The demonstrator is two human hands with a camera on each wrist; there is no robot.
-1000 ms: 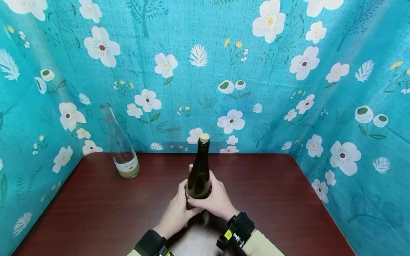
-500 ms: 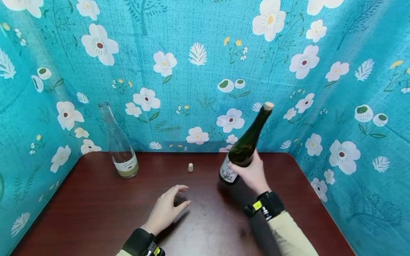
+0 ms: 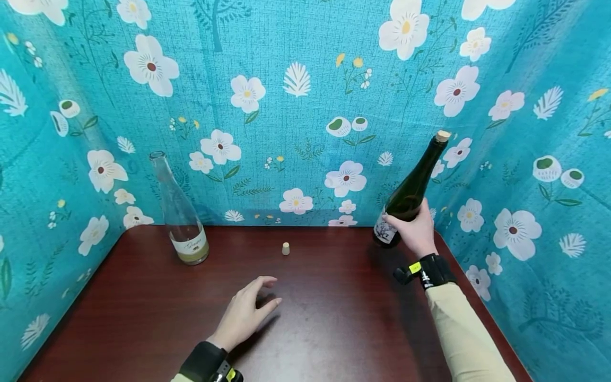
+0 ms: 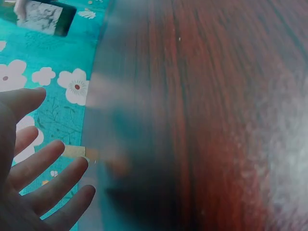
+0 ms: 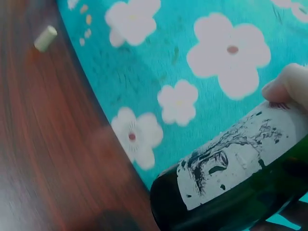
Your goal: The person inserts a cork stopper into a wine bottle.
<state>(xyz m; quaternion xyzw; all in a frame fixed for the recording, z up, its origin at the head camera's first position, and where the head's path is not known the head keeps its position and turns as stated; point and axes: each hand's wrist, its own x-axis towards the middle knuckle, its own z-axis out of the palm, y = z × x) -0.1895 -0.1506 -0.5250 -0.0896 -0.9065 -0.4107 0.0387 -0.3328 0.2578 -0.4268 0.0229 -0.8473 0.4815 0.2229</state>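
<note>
My right hand (image 3: 416, 229) grips a dark green wine bottle (image 3: 411, 193) round its body, near the table's back right corner. The bottle leans, its neck to the upper right, with a cork (image 3: 442, 136) in its mouth. In the right wrist view its worn white label (image 5: 236, 154) faces the camera, thumb at the label's edge. My left hand (image 3: 243, 313) holds nothing; its fingers are spread and relaxed over the middle of the table. Nearest to it, a small loose cork (image 3: 285, 249) stands upright towards the back. In the left wrist view the fingertips (image 4: 86, 163) overlap that cork (image 4: 73, 151).
A clear glass bottle (image 3: 183, 223) with a white label and no stopper stands at the back left of the dark red-brown table (image 3: 143, 297). A turquoise flowered cloth (image 3: 286, 106) hangs behind and along both sides of the table.
Both hands were round the green bottle at the centre. The left hand let go and stays near the middle. The right hand carried the bottle to the back right, tilting it and uncovering the loose cork.
</note>
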